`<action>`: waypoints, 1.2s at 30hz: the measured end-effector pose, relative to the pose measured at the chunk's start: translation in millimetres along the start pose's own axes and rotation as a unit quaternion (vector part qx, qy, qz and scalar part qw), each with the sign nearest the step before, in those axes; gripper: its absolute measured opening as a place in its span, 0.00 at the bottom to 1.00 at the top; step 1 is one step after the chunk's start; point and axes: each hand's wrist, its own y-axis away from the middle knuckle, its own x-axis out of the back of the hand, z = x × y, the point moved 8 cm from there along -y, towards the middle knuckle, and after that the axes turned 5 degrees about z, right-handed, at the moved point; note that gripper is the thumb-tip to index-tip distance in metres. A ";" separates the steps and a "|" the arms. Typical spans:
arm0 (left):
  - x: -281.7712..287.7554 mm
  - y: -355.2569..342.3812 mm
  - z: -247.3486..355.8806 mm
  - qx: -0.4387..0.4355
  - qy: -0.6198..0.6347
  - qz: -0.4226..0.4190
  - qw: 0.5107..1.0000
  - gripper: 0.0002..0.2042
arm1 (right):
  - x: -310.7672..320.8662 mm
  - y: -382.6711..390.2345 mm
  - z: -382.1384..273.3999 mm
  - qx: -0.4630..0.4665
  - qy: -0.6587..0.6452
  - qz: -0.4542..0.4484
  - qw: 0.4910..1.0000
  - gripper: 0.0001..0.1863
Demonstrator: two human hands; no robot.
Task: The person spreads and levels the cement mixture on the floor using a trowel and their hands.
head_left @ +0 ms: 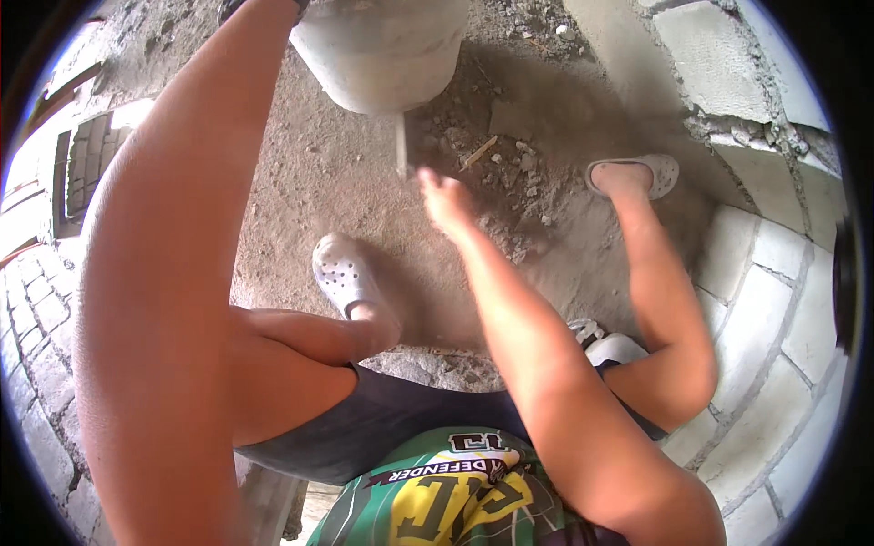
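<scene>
My left arm [173,273] stretches up the left side of the view, with a dark band [259,7] at its top end. The left hand itself lies beyond the upper edge. Near the middle, my right hand [446,200] is blurred by motion, low over the dirt, its fingers drawn together. Close to its fingertips is a narrow pale strip [401,146], apparently gripped, though its kind and the contact are unclear. The strip's far end reaches the underside of a whitish, dirt-smeared bucket [382,55], whose top is cut off.
Rubble [528,173] and a wood splinter [478,154] lie on the dirt floor [291,182]. My feet, in pale clogs [341,273], stand apart. A block wall [765,318] rises at the right; more blockwork [41,309] stands at the left.
</scene>
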 end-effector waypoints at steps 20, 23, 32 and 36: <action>15.9 142.2 -32.8 0.014 0.034 -0.115 0.993 0.36 | 194.5 25.0 91.6 -0.010 0.279 -0.082 0.957 0.46; 24.1 143.7 -23.4 0.038 0.043 -0.091 0.994 0.36 | 217.6 24.2 100.3 0.013 0.286 -0.018 0.958 0.46; 19.2 139.5 -34.9 0.027 0.006 -0.150 0.988 0.36 | 82.5 89.6 58.0 0.086 0.266 -0.177 0.944 0.42; 15.1 141.6 -38.3 0.028 0.014 -0.154 0.988 0.36 | 132.3 61.5 70.6 -0.020 0.302 -0.118 0.946 0.40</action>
